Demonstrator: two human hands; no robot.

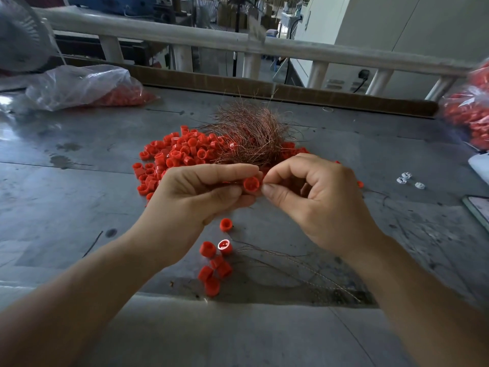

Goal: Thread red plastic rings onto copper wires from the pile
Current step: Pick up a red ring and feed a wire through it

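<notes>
Head view, grey table, red rings, railing

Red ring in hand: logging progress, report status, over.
Left hand grips red ring. Right hand pinches at its edge; wire too thin to see. Copper wire pile behind, nothing in the way.

One wide-angle view, worn on the person's head, faces forward and tilts down. The left hand and right hand sit close under the lens at mid-frame. The forearms run in from the two lower corners, and the red ring between the fingertips lies near the picture's centre. The counter spreads to both sides of the hands and below them to its near edge. Beyond the hands the view reaches a pale railing and a workshop, blurred toward the upper corners.
</notes>
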